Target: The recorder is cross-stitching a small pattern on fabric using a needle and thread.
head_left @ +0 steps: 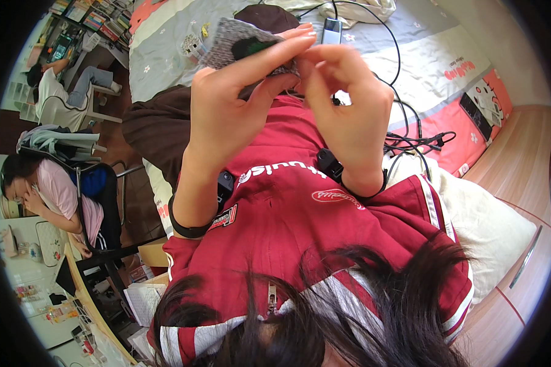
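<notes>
My left hand [229, 113] grips a small grey knitted piece [225, 43] with a dark green and black patch on it. The fabric sticks out above the fingers, and its lower part is hidden behind them. Close against its right edge, my right hand [355, 101] has thumb and fingers pinched together. Whatever lies in that pinch is too small or too hidden to make out. Both hands are raised in front of my red jacket [275, 214], with fingertips almost meeting.
On the bed [165, 55] stand a clear cup of small bits [191, 46] and a slim blue-grey device [332, 32]. Black cables [410, 137] tangle at the right, near a dark phone [475, 116]. A cream pillow [490, 226] lies beside me. Two people sit on chairs at the left.
</notes>
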Tool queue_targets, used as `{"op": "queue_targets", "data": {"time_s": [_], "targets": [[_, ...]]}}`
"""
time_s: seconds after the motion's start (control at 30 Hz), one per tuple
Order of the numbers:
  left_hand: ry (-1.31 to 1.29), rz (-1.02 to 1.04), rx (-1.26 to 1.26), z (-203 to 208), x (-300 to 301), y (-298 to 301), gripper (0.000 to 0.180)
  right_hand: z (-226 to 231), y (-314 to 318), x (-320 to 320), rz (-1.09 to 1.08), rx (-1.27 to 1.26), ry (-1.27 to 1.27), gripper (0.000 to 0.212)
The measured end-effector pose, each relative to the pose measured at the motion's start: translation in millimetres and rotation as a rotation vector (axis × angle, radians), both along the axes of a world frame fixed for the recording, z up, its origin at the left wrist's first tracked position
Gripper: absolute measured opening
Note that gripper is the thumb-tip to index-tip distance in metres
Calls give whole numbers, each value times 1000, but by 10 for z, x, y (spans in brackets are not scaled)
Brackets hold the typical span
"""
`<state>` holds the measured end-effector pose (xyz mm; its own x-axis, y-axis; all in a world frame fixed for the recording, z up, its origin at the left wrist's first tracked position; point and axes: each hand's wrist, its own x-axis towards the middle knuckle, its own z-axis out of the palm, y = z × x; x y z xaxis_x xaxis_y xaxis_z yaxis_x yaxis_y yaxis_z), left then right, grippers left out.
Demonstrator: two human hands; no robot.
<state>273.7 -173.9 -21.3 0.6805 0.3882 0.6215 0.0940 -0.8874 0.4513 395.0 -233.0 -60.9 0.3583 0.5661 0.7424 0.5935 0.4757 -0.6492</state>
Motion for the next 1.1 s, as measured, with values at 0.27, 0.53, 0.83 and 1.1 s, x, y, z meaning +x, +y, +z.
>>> {"op": "queue_targets", "data": {"time_s": [0.27, 0.53, 0.83, 1.1], "targets": [[-240, -175, -419, -31, 15, -43, 38, -85, 242, 335, 729, -70, 395, 25], [-141, -152, -398, -25, -3, -42, 38, -211, 372, 300, 1319, -179, 810, 18], [-125, -131, -382, -26, -32, -36, 33, -251, 478, 414, 1299, -82, 1197, 13], [-215, -156, -430, -14, -23, -49, 31, -590, 600, 1089, 1123, 569, 1748, 18]]}}
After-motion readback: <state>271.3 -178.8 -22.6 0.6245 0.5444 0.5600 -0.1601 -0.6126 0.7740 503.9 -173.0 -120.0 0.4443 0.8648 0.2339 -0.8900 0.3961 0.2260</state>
